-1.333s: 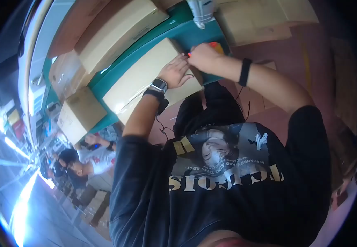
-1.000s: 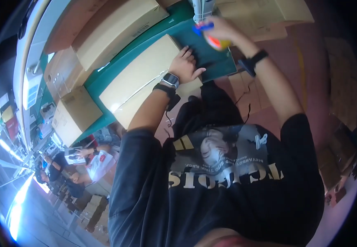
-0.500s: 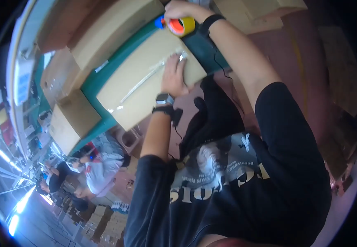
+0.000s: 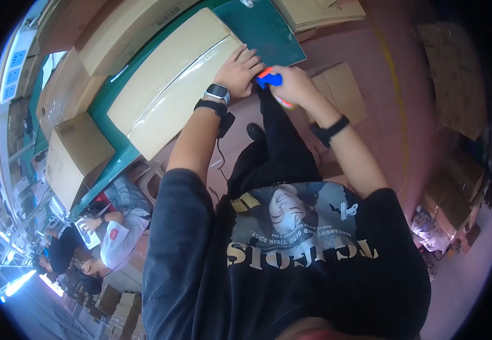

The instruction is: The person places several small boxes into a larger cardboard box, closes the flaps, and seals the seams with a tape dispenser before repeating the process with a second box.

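Note:
A long closed brown cardboard box (image 4: 172, 62) lies on the green table (image 4: 283, 39), with a shiny strip of clear tape along its top seam. My left hand (image 4: 236, 73) presses on the box's right end, fingers stretched over the edge and nothing held in them. Close beside it, my right hand (image 4: 292, 86) grips a blue and orange tape dispenser (image 4: 270, 80) just off that end of the box. Part of the dispenser is hidden behind my fingers, and whether its tape touches the box I cannot tell.
An open carton (image 4: 79, 150) stands on the table's left. Behind the box runs another long carton (image 4: 127, 34). Flat cardboard (image 4: 319, 14) is stacked at the far right, and a carton (image 4: 339, 93) sits lower on the floor. Two people (image 4: 121, 232) are at the left.
My right hand has brought the tape dispenser from beyond the box's far corner down to its right end. My left hand has moved to that end. The seam's tape now reaches the edge.

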